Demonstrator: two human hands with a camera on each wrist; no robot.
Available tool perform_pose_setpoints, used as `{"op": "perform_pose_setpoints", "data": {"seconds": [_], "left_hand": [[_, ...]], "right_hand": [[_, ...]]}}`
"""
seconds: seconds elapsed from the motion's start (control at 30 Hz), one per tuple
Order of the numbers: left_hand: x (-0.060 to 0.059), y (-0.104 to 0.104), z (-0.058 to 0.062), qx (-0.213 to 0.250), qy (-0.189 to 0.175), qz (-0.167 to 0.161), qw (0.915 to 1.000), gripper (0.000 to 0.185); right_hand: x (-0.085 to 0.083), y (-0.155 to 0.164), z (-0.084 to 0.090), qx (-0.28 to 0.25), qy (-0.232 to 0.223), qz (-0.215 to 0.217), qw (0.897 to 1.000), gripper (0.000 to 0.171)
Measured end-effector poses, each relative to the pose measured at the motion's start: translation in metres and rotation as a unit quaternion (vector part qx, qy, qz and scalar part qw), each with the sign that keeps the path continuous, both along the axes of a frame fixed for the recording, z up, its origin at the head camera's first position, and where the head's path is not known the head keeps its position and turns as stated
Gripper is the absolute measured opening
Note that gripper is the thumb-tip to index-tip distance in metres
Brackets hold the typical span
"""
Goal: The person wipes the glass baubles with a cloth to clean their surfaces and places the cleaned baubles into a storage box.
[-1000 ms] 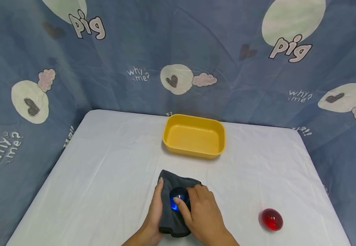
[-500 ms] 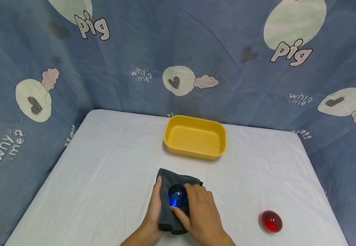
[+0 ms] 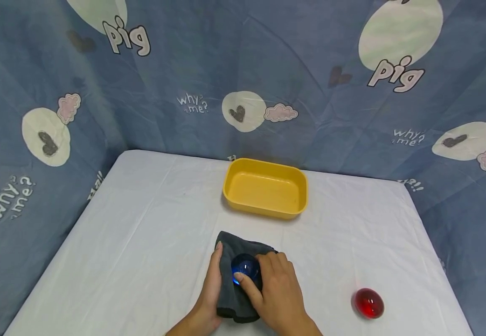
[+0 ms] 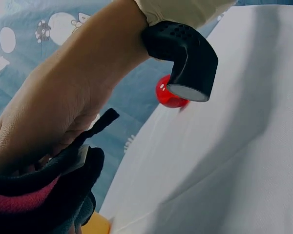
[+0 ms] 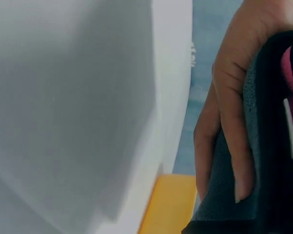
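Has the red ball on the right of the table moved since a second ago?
No. The red ball lies at the same spot near the table's right front edge, as far from the yellow tub as before; slight image shifts come from head motion.

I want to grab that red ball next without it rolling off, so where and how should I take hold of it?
The red ball sits alone on the white tablecloth, to the right of the right hand. It is smooth, round and glossy, so probably come straight down from above and pinch its widest middle on opposite sides.
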State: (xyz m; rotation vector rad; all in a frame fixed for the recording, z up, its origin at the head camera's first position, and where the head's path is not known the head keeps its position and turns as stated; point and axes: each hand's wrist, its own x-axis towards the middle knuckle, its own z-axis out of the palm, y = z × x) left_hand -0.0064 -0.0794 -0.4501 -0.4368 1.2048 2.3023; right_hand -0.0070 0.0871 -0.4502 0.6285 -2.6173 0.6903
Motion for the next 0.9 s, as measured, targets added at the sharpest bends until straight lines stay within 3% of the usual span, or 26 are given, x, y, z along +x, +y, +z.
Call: {"op": "perform_pose_setpoints", "data": {"seconds": [0.23,0.4,0.57,0.9], "left_hand": [[-0.009,0.0,0.006,-0.017,0.01,0.019,0.9996,0.098],[-0.008,-0.001,0.007,-0.008,-0.005,0.011,0.9999,0.095],[-0.005,-0.004,0.0,-0.003,-0.01,0.011,0.9999,0.086],[-0.006,-0.003,0.0,-0.047,-0.005,-0.006,0.9988,0.105]], "right_hand": [[0.002,0.0,0.0,0.01,0.023,0.018,1.0,0.077],[0.0,-0.001,0.002,0.006,0.054,0.026,0.998,0.064],[-0.004,-0.002,0.002,0.02,0.056,0.046,0.997,0.06],[-0.01,0.001,0.002,0.008,0.032,0.027,0.999,0.046]]}}
